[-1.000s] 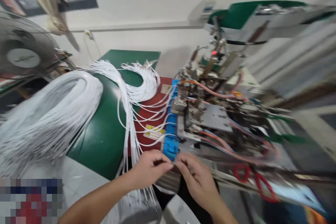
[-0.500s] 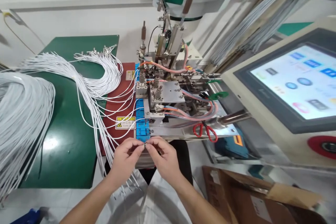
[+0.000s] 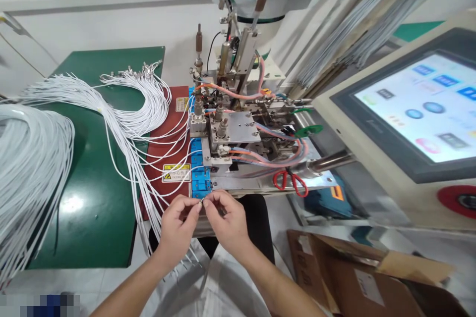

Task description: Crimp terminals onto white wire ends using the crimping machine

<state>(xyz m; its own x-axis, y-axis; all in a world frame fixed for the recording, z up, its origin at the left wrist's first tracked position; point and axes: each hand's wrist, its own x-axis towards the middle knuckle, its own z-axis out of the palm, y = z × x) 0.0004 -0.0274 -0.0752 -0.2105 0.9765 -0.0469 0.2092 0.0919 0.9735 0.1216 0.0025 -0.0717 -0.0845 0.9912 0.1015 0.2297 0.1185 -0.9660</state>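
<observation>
My left hand [image 3: 177,225] and my right hand [image 3: 227,220] meet just in front of the machine, thumbs and forefingers pinched. Between the fingertips shows a tiny piece of a white cable's end [image 3: 202,201]; fingers hide most of it. Close beyond the fingertips is a row of blue clamp blocks [image 3: 201,185], with several white cables running into it. More loose white cables [image 3: 132,158] drape from the left over the red plate [image 3: 154,151] and hang down behind my left wrist.
A green table [image 3: 100,237] on the left bears a thick white cable bundle [image 3: 40,143]. Metal machine parts [image 3: 238,127] and red-handled scissors [image 3: 290,182] lie ahead. A touchscreen [image 3: 420,104] juts in at right, above a cardboard box [image 3: 342,277].
The view has shifted slightly. Both hands keep their pinch at nearly the same spot by the blue blocks, and the fingertips have turned a little around the small piece.
</observation>
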